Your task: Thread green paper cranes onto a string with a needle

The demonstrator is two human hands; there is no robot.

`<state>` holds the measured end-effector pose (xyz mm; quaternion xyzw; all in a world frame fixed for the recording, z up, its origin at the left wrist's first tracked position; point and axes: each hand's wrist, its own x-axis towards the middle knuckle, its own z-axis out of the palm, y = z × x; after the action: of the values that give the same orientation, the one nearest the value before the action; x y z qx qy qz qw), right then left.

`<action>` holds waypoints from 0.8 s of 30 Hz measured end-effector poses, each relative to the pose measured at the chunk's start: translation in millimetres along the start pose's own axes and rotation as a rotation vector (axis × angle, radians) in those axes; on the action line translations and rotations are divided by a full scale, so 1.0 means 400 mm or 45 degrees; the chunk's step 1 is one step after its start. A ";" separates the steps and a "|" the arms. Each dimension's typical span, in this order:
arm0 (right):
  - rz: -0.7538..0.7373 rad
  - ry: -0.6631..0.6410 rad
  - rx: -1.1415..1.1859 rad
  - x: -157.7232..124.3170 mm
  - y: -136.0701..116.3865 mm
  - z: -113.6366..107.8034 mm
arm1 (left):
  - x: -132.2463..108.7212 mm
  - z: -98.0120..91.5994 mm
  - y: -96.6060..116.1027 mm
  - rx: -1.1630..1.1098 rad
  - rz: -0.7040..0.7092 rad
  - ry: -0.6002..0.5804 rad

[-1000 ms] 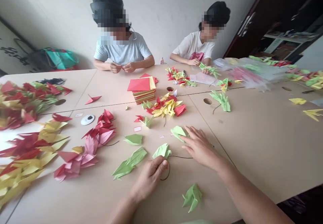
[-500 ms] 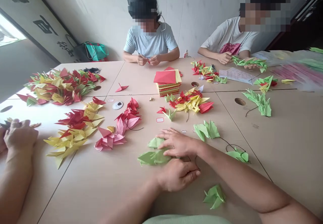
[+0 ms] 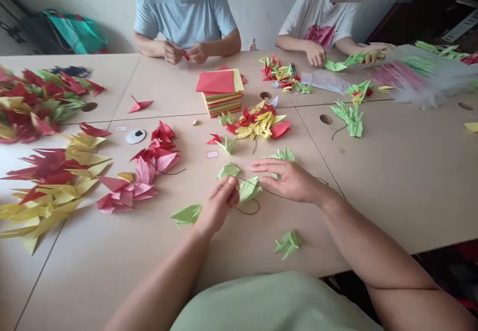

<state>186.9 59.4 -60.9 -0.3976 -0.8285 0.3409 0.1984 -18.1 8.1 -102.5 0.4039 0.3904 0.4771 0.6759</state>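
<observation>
In the head view, your left hand (image 3: pixel 220 201) has thumb and forefinger pressed together, seemingly clamped on a dark cord (image 3: pixel 274 193); the cord runs rightward from that pinch and passes out of sight under your right hand (image 3: pixel 295 179). The right fingers stand apart and extended, and you cannot tell whether its hidden side touches the cord. Between the two hands lies one green folded piece (image 3: pixel 250 189), with a loop of cord just below it. Another green piece (image 3: pixel 229 170) sits just beyond the left fingertips, one (image 3: pixel 187 214) lies left of that wrist, one (image 3: pixel 286 154) shows just past the right hand, and a further one (image 3: pixel 289 244) rests nearer your body on the table (image 3: pixel 231 251). Well beyond the grip is a stack of paper sheets (image 3: pixel 220 83). The step in hand looks like managing the cord among the green pieces. By this judgement, the next move calls for a firm left pinch, a light right hand and care that the loop does not snag the piece beside it.
</observation>
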 end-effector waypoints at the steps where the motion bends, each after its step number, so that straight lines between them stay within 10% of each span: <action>1: 0.025 0.040 -0.013 -0.030 0.004 -0.011 | 0.007 -0.003 0.005 -0.109 -0.005 0.051; 7: 0.260 -0.017 -0.055 -0.231 0.016 -0.028 | 0.026 -0.026 0.044 -0.568 -0.054 0.214; 12: 0.288 -0.254 -0.075 -0.320 -0.008 0.074 | 0.025 -0.034 0.054 -0.725 -0.117 0.233; 17: 0.087 -0.260 -0.191 -0.277 -0.028 0.146 | 0.013 -0.023 0.043 -0.736 -0.162 0.174; 24: -0.022 -0.061 0.028 -0.104 -0.006 -0.024 | 0.002 -0.015 0.025 -0.688 -0.269 0.083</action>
<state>216.3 29.2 -54.8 -0.3799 -0.8326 0.3577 0.1859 -26.7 12.1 -95.7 0.1507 0.3105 0.5035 0.7921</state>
